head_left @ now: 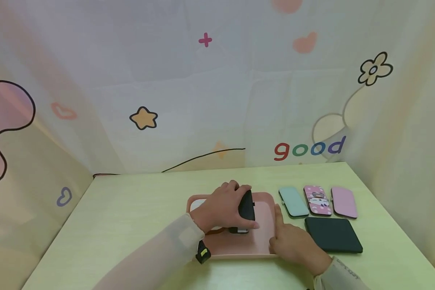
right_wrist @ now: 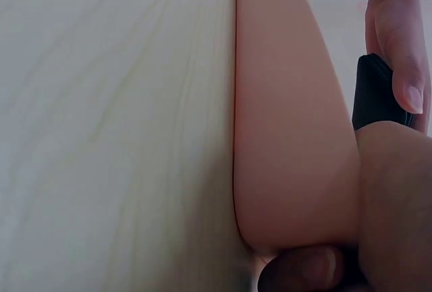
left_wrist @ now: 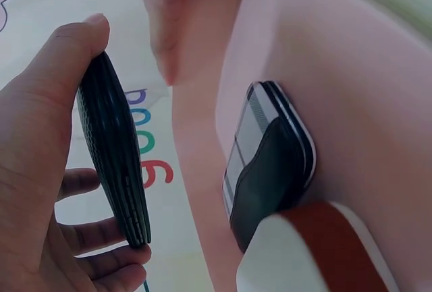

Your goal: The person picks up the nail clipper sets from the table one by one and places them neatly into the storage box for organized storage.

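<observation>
My left hand [head_left: 221, 205] grips a black wallet [head_left: 246, 207] by its edges and holds it above the pink tray [head_left: 264, 225]. In the left wrist view, the thumb is on one end of the black wallet [left_wrist: 111, 150] and the fingers are at the other. Inside the tray lie a plaid-and-black wallet [left_wrist: 270, 157] and, beside it, a white item with a brown band [left_wrist: 304, 251], partly hidden. At the tray's near right corner, my right hand [head_left: 293, 243] holds the rim, its index finger stretched along the right side.
Right of the tray lie a mint wallet [head_left: 293, 202], a pink patterned wallet [head_left: 317, 200] and a plain pink wallet [head_left: 344, 202] in a row. A larger dark flat case [head_left: 333, 235] lies nearer. Behind the pale wooden table [head_left: 137, 209] hangs a printed cloth [head_left: 217, 88].
</observation>
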Demonstrator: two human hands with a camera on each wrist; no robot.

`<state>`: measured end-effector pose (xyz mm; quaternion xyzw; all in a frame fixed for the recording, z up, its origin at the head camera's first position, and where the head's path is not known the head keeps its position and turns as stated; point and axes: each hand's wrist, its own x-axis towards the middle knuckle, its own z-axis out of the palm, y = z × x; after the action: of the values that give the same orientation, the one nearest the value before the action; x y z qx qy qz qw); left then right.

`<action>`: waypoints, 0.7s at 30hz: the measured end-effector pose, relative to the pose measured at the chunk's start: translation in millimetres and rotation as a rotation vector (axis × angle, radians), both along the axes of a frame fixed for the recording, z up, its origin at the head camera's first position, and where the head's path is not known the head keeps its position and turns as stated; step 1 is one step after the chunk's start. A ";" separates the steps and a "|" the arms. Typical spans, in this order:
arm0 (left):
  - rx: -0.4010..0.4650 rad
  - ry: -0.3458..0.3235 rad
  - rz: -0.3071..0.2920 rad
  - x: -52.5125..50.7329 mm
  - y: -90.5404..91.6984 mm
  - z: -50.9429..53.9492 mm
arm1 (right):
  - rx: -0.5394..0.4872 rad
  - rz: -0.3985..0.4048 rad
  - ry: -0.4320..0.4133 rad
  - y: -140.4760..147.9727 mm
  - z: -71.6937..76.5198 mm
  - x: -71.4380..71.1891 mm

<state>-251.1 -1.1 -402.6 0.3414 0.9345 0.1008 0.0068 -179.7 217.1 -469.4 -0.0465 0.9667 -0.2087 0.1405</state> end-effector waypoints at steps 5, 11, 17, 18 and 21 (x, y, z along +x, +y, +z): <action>-0.021 0.016 -0.017 -3.0 12.9 -4.1 | -0.017 -0.008 -0.006 0.2 1.7 -1.7; -0.026 -0.005 -0.037 -3.5 28.7 -11.2 | -0.046 0.011 0.006 3.5 0.6 1.5; -0.068 0.012 -0.030 -6.6 40.2 -16.5 | -0.068 0.031 0.031 4.9 -0.2 2.2; -0.079 0.013 -0.030 -7.1 41.6 -16.8 | -0.070 0.031 0.027 4.9 0.2 2.2; -0.118 0.016 -0.026 -9.2 45.7 -17.8 | -0.064 0.033 0.035 5.0 1.7 2.0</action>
<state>-260.3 44.6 -420.3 0.3533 0.9343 0.0427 0.0208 -177.8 222.0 -467.7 -0.0705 0.9609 -0.2365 0.1254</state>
